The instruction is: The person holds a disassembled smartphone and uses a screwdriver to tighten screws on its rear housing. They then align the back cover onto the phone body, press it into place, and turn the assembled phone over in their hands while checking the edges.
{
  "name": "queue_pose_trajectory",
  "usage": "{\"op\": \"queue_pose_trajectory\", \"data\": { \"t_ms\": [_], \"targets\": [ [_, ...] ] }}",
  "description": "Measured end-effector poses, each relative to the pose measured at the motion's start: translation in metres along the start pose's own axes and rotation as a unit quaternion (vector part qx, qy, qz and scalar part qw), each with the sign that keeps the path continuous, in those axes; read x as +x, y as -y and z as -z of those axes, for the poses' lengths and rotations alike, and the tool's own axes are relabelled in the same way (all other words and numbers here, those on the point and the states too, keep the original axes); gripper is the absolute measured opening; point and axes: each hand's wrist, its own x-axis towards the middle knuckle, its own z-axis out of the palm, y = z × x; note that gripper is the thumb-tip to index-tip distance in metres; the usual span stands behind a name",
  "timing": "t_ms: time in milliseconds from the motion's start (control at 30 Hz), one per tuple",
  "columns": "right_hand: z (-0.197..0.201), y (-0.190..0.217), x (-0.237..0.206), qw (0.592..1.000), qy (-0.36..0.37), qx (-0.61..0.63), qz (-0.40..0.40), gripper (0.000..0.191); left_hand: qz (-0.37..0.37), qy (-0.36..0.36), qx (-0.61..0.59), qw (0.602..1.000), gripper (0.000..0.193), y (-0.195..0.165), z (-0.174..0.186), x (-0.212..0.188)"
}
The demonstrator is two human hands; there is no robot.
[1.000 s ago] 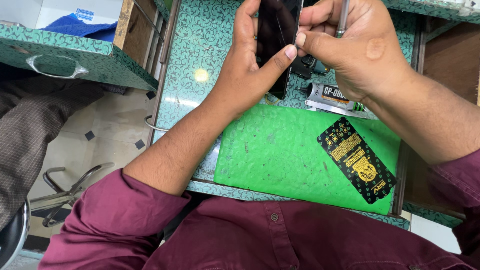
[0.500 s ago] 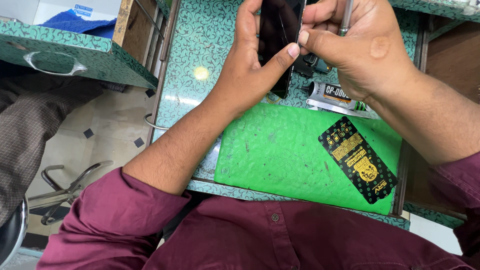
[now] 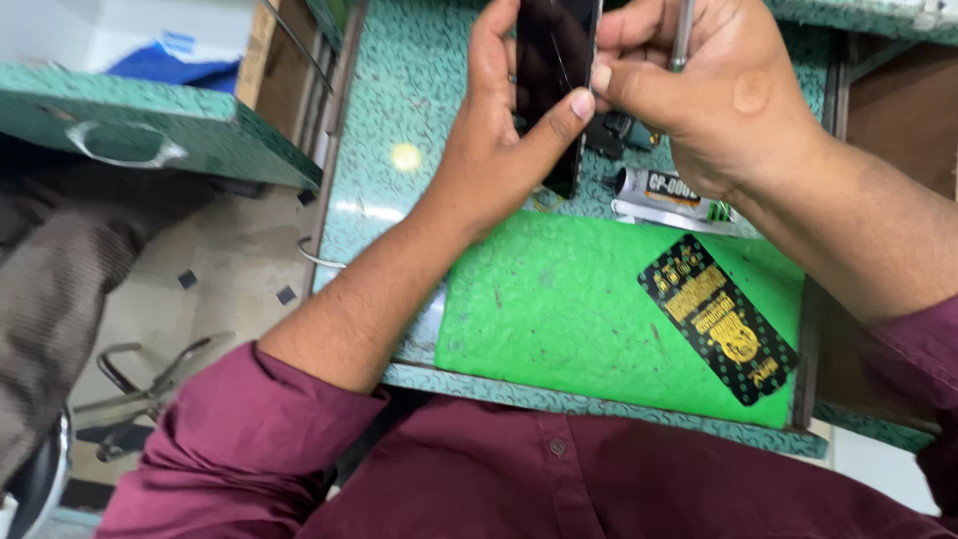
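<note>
My left hand (image 3: pixel 499 130) grips a black smartphone (image 3: pixel 552 70) upright at the top of the view, thumb across its lower right edge. My right hand (image 3: pixel 699 90) sits against the phone's right side, fingertips touching its edge, and pinches a thin metal tool (image 3: pixel 683 30) that points upward. Both hands hover above the far edge of a green work mat (image 3: pixel 569 309). A black and gold card (image 3: pixel 718 319) lies flat on the mat's right part.
A small glue tube (image 3: pixel 669 190) lies just beyond the mat under my right wrist. The green speckled table (image 3: pixel 399 110) has an open drawer (image 3: pixel 130 120) at the left holding a blue item. Another person's trouser leg (image 3: pixel 50 299) and a chair base are at lower left.
The hands and phone have shifted slightly up in view; the grip on the phone and tool is unchanged.
</note>
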Motion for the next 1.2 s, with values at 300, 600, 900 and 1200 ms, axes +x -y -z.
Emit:
{"op": "queue_pose_trajectory", "data": {
  "t_ms": [300,600,900,1200],
  "targets": [
    [0.006,-0.008,0.002,1.000,-0.014,0.014,-0.016,0.015,-0.036,0.009,0.019,0.999,0.086,0.009,0.003,0.001],
    [0.003,-0.007,-0.001,0.999,-0.026,0.012,-0.026,0.017,-0.043,-0.009,0.017,0.999,0.088,0.012,-0.004,0.001],
    [0.003,-0.007,-0.002,0.999,-0.038,-0.002,-0.038,0.018,-0.032,-0.014,0.059,0.998,0.095,0.007,-0.003,0.004],
    [0.010,-0.016,-0.002,0.999,-0.044,-0.017,-0.014,0.021,0.000,-0.016,0.069,0.998,0.097,0.000,-0.003,0.002]
  ]
}}
